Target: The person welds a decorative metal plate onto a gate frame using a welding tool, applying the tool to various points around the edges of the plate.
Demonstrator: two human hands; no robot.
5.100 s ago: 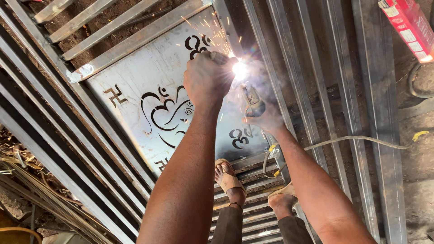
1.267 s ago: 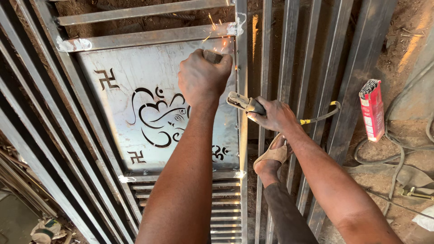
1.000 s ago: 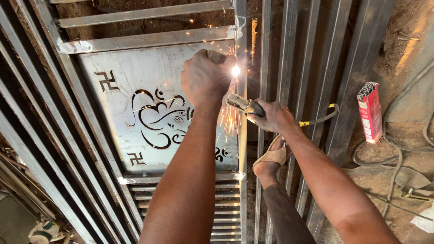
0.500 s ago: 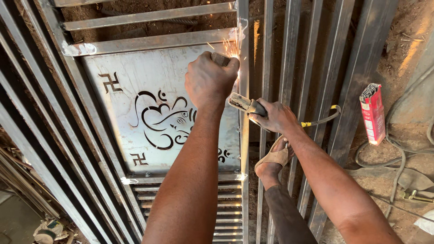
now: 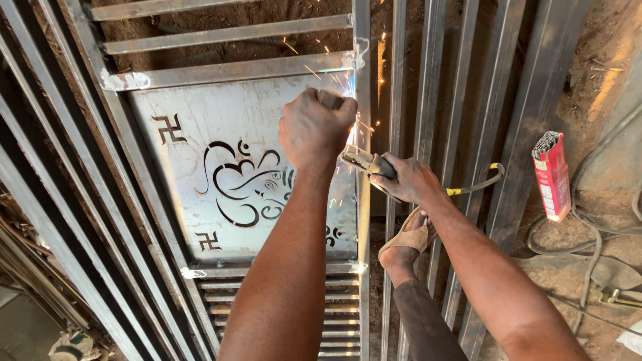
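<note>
Nearest the camera, two bare forearms reached out over a grey steel gate frame of long flat bars [image 5: 428, 100] lying on the dirt. Between them a foot in a tan open sandal [image 5: 406, 242] was planted on the bars, probably to steady both the frame and the person.

The right hand [image 5: 413, 182] was closed firmly around the dark handle of a metal welding electrode holder [image 5: 366, 162], whose nose pointed up and left toward the joint; a yellow-taped cable [image 5: 476, 187] trailed off from the wrist side to the right, lying clear of the work. The left hand [image 5: 314, 128] was balled into a tight fist around a small dark object, only its top end showing, so what it was could not be told. The fist sat just above the holder's nose, seemingly bracing or shading close to the arc.

Just beyond the fist, white-blue sparks [image 5: 349, 85] flew at the top right corner of a pale square steel panel with cut-out ornamental motifs [image 5: 234, 180], where the panel met an upright bar and a cross bar [image 5: 234, 70].

Further right, well apart from the hands, a red packet of grey welding rods [image 5: 552, 175] stood on the dirt ground [image 5: 602, 67], open end up, within reach. Grey hoses [image 5: 588, 254] looped beside it.
</note>
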